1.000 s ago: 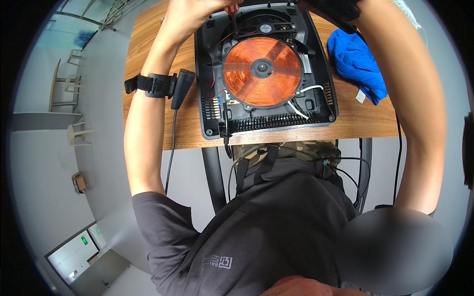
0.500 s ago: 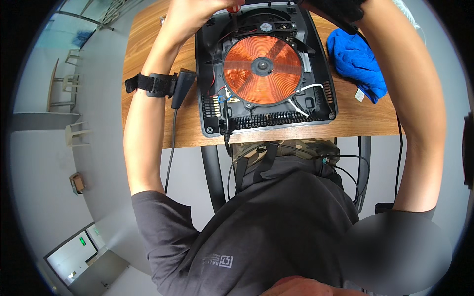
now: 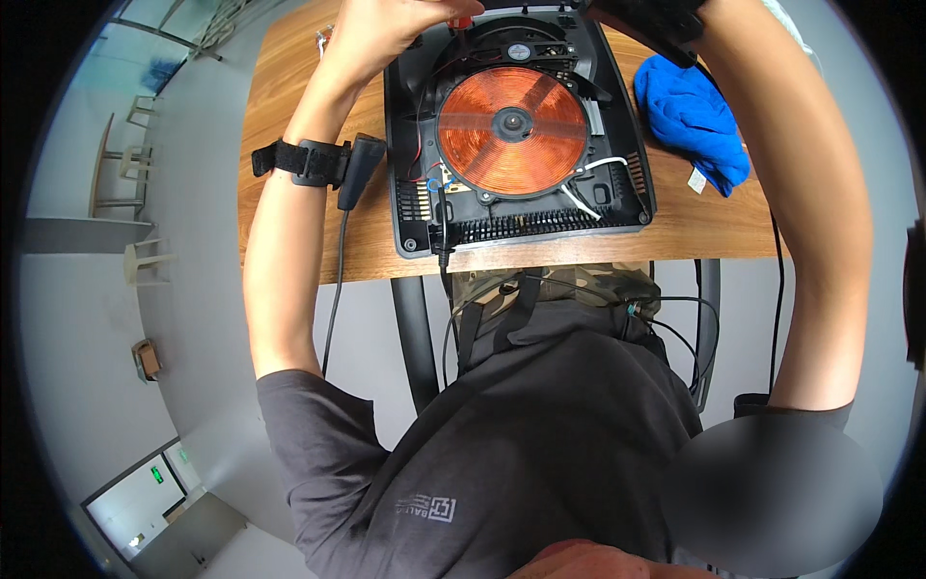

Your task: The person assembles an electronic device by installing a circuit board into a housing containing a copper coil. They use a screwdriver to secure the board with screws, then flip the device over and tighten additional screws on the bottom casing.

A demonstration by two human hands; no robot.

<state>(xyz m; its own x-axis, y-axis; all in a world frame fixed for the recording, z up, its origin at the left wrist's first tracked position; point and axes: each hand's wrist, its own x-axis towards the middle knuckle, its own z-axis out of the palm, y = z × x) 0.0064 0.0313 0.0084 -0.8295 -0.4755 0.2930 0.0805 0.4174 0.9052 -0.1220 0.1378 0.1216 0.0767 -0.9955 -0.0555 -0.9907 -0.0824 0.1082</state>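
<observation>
Housing (image 3: 622, 116) of an opened black appliance, head view, lying on the wood-grain counter (image 3: 275, 106) just inside its near edge. A round copper coil (image 3: 506, 154) occupies the middle of the housing; two white leads (image 3: 608, 163) run from the coil's near right side. A black cord (image 3: 443, 236) leaves the housing's near left part and passes over the counter's near edge. The left hand (image 3: 410, 21) is at the far part of the housing, partly cut off by the picture, its fingers grasping a red handle (image 3: 462, 21). The right hand lies outside the picture, so the state of its fingers cannot be told; its forearm (image 3: 801, 164) spans the counter's right side. Blue cloth (image 3: 690, 116) rests right of the housing, towards the counter's right edge. Markings: a pale round label (image 3: 519, 52) on the fan hub, too small to read; a white tag (image 3: 696, 180) on the cloth, without discernible lettering; a pale square emblem with lettering (image 3: 429, 508) on the dark shirt (image 3: 540, 405).
</observation>
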